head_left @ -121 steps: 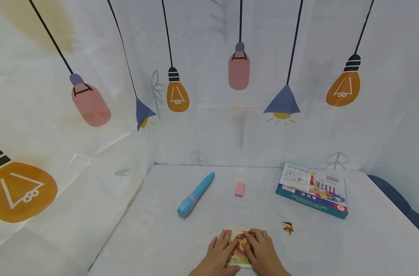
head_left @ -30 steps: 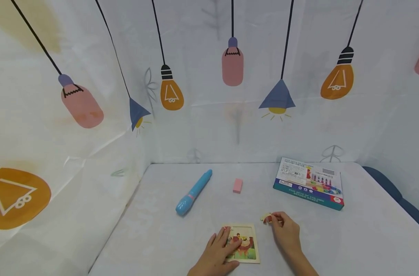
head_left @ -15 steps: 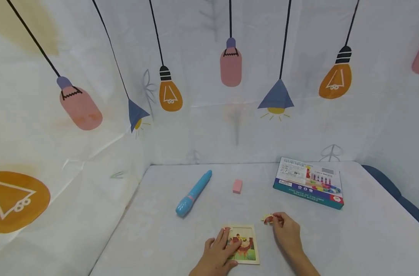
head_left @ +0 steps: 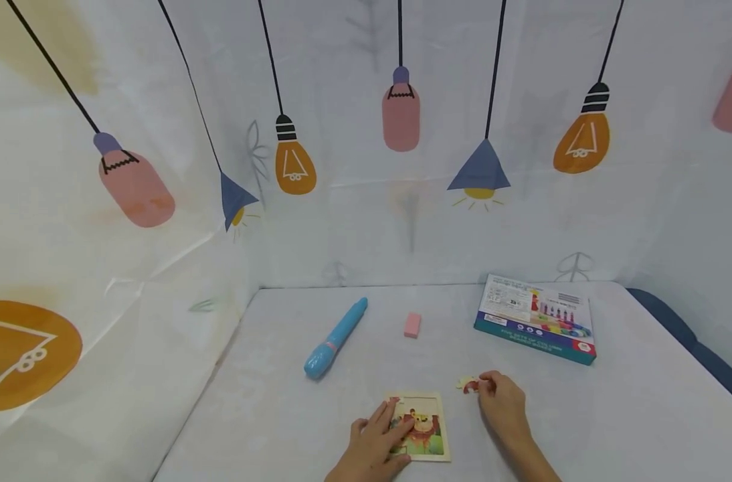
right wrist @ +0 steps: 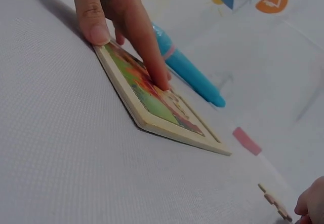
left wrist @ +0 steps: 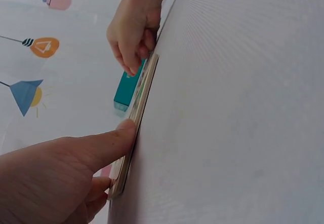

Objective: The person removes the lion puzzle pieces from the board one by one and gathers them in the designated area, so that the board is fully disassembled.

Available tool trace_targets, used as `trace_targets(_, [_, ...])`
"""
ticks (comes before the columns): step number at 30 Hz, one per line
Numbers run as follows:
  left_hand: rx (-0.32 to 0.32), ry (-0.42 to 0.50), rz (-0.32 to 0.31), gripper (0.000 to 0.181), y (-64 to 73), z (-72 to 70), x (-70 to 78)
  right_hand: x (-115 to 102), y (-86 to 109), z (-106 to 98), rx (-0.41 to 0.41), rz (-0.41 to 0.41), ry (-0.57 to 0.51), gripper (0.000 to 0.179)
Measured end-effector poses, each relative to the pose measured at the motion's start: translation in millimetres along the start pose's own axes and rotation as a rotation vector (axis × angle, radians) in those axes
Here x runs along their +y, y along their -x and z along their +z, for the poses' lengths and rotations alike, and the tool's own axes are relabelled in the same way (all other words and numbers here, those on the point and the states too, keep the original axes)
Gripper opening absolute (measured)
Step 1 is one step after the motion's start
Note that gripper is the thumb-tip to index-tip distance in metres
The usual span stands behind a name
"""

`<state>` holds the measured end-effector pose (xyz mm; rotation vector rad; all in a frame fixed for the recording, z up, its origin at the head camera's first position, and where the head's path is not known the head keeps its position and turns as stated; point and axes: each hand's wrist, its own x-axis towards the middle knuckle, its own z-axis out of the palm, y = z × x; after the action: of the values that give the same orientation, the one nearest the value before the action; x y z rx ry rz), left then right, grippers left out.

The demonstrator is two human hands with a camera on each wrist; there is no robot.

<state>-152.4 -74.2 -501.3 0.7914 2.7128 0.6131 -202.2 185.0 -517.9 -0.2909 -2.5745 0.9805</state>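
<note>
A small wooden jigsaw puzzle (head_left: pixel 424 438) lies flat on the table, in a pale frame. Its picture shows in red, yellow and green, and a bare strip of the board shows along the top. My left hand (head_left: pixel 375 443) rests on the puzzle's left side, fingers spread over the picture and the thumb at the near edge. To the right, my right hand (head_left: pixel 503 405) pinches the right end of a loose puzzle piece (head_left: pixel 467 385), yellow and red. In the right wrist view the puzzle piece (right wrist: pixel 273 201) appears nearly edge-on beside the fingertips.
On the table behind lie a blue microphone-shaped toy (head_left: pixel 336 339) and a pink block (head_left: pixel 412 325). A flat printed box (head_left: pixel 534 319) sits at the back right. Beyond the right edge stands a dark blue chair (head_left: pixel 667 314). Printed curtains (head_left: pixel 354 234) close the back and left.
Four seconds ago both hands lay on the puzzle; the right hand has since moved right to the loose piece and pinches it. Over the last second the hands have barely moved.
</note>
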Motion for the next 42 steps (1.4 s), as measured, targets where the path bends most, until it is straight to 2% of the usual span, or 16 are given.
trace_targets(3, [0.006,0.025,-0.008,0.057,0.0,1.3,-1.5,-1.7,3.1,1.1,-0.023,-0.022,0.063,0.012])
trace_targets(7, [0.029,0.069,-0.044,0.06,-1.9,3.8,-2.4,-5.0,8.9,0.9,-0.081,-0.083,0.217,0.029])
trace_targets(11, [0.055,0.051,-0.057,0.064,-3.7,5.0,-2.6,-7.9,12.1,0.6,-0.128,-0.105,0.306,0.041])
trace_targets(16, [0.025,0.036,-0.069,0.065,-4.0,5.4,-1.6,-8.6,12.8,1.5,-0.151,-0.076,0.315,0.037])
trace_targets(19, [0.012,0.043,-0.07,0.065,-3.6,5.3,-1.4,-8.4,12.0,2.0,-0.146,-0.057,0.33,0.042])
trace_targets(24, [0.028,0.028,-0.041,0.066,-2.6,4.7,-2.2,-7.5,10.6,1.5,-0.14,-0.038,0.352,0.049])
trace_targets(29, [0.037,0.021,-0.041,0.066,-2.0,3.7,-1.1,-6.6,9.9,1.2,-0.155,-0.037,0.353,0.049])
trace_targets(37, [-0.004,0.049,-0.077,0.065,-2.5,1.5,1.7,-7.7,9.8,-0.8,-0.184,-0.026,0.35,0.049])
trace_targets(42, [-0.002,0.064,-0.077,0.065,-2.8,1.7,1.5,-7.0,11.1,-0.3,-0.155,-0.056,0.358,0.048])
